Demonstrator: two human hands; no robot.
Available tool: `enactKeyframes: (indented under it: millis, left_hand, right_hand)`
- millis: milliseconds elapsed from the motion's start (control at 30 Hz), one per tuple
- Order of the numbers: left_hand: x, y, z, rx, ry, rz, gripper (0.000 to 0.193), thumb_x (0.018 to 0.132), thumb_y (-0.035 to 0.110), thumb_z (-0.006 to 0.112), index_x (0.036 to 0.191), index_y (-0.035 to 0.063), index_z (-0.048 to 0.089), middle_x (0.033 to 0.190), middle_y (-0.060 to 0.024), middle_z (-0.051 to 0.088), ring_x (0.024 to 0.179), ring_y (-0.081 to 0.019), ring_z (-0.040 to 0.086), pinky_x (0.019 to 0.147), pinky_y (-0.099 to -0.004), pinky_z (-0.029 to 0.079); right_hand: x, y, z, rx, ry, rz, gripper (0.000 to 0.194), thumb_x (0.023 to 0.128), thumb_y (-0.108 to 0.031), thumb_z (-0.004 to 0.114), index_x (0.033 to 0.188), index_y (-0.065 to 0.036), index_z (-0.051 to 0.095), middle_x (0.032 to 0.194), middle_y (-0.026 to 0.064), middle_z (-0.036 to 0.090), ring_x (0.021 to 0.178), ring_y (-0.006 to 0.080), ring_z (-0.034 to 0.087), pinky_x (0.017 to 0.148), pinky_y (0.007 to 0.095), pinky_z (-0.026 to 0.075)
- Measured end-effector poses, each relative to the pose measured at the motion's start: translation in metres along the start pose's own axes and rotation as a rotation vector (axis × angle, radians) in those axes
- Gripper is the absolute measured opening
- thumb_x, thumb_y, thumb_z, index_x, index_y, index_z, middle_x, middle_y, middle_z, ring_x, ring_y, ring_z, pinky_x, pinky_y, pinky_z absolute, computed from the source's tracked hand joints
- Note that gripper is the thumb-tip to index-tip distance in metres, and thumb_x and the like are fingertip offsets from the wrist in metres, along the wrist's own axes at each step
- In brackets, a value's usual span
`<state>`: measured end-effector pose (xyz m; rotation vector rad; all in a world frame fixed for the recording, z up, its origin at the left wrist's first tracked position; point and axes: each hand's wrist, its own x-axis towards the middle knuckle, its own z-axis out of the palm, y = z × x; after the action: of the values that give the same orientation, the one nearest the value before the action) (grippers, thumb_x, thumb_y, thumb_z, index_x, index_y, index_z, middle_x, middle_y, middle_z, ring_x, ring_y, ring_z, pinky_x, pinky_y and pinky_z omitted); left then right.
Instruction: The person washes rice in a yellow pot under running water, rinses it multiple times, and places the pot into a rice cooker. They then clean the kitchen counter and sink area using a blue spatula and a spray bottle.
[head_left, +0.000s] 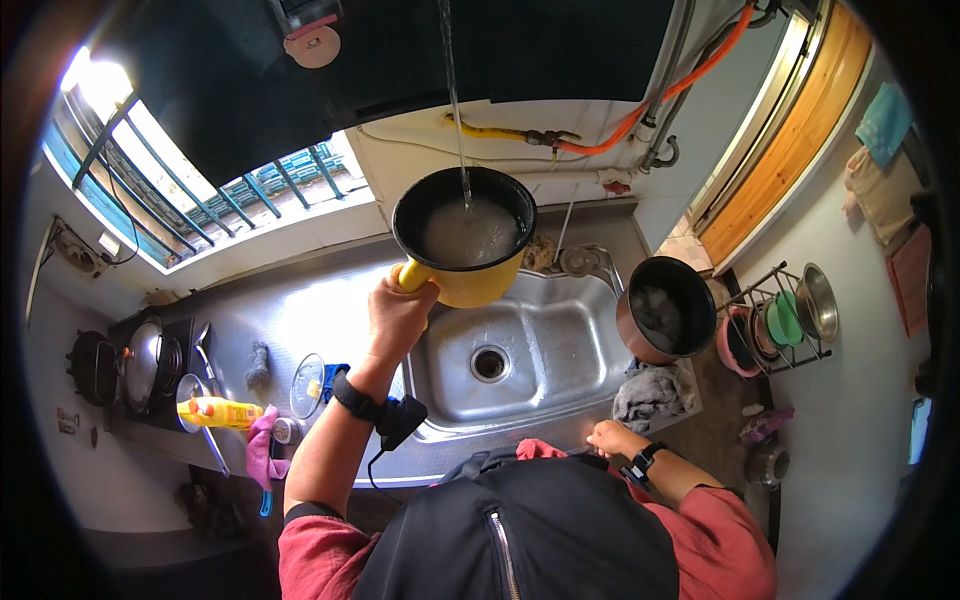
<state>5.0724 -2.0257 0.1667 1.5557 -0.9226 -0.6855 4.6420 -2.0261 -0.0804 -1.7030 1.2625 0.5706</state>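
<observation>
My left hand (401, 311) grips the yellow handle of a deep yellow pot (480, 285) with a black inside. The pot is raised over the back left of the stainless steel sink (562, 375). A thin stream of water (454, 97) falls from above into it, onto cloudy liquid. My right hand (611, 439), its fingers curled, is at the sink's front edge with nothing visible in it. Close by lies a crumpled grey cloth (652, 394). Behind the cloth stands a brownish-pink pot (637, 334), dark inside, with pale contents that I cannot make out.
A wire rack (780, 322) holds several bowls at right. Along the left counter are a lidded pan (146, 360), a yellow bottle (221, 414), a pink cloth (262, 454) and a clear lid (307, 386). An orange hose (675, 86) runs along the back wall.
</observation>
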Motion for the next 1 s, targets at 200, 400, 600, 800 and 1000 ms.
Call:
enactKeyframes:
  millis: [200, 400, 600, 800, 1000]
  left_hand:
    - [-0.004, 0.011, 0.002, 0.008, -0.010, -0.069, 0.029, 0.081, 0.002, 0.069, 0.109, -0.0006, 0.063, 0.090, -0.0043, 0.066, 0.078, -0.0110, 0.062, 0.070, -0.0247, 0.051]
    - [-0.007, 0.017, 0.007, 0.045, 0.005, -0.119, 0.028, 0.082, 0.005, 0.069, 0.109, 0.0008, 0.064, 0.089, -0.0044, 0.066, 0.077, -0.0115, 0.062, 0.069, -0.0253, 0.051]
    - [-0.006, 0.011, 0.010, 0.084, -0.029, -0.048, 0.024, 0.081, 0.005, 0.067, 0.105, 0.0003, 0.066, 0.086, -0.0015, 0.065, 0.073, -0.0084, 0.060, 0.065, -0.0237, 0.049]
    - [-0.007, 0.009, 0.014, 0.030, 0.008, 0.008, 0.019, 0.080, 0.014, 0.068, 0.093, -0.0006, 0.067, 0.077, -0.0038, 0.068, 0.071, -0.0080, 0.061, 0.066, -0.0264, 0.051]
    - [-0.007, 0.014, 0.013, 0.037, 0.005, 0.013, 0.019, 0.081, 0.013, 0.068, 0.093, -0.0010, 0.066, 0.078, -0.0046, 0.069, 0.072, -0.0085, 0.062, 0.067, -0.0270, 0.051]
  right_hand:
    - [0.003, -0.001, -0.001, -0.004, -0.007, 0.005, 0.034, 0.093, -0.030, 0.060, 0.076, -0.002, 0.069, 0.067, 0.0085, 0.070, 0.055, 0.0162, 0.067, 0.055, 0.0311, 0.055]
    - [0.004, -0.003, -0.003, 0.011, -0.040, 0.014, 0.037, 0.094, -0.030, 0.058, 0.075, -0.001, 0.070, 0.066, 0.0079, 0.070, 0.054, 0.0160, 0.067, 0.056, 0.0305, 0.055]
    - [-0.003, -0.010, -0.007, -0.005, -0.025, 0.022, 0.038, 0.094, -0.030, 0.058, 0.078, 0.001, 0.071, 0.066, 0.0081, 0.070, 0.053, 0.0155, 0.066, 0.056, 0.0308, 0.055]
    - [-0.005, -0.011, -0.007, 0.030, 0.012, -0.006, 0.035, 0.090, -0.032, 0.063, 0.075, -0.003, 0.072, 0.064, 0.0080, 0.069, 0.058, 0.0166, 0.068, 0.059, 0.0315, 0.055]
    - [-0.006, -0.011, -0.007, 0.019, 0.013, -0.002, 0.035, 0.094, -0.028, 0.059, 0.079, 0.002, 0.071, 0.067, 0.0081, 0.070, 0.052, 0.0148, 0.065, 0.054, 0.0302, 0.054]
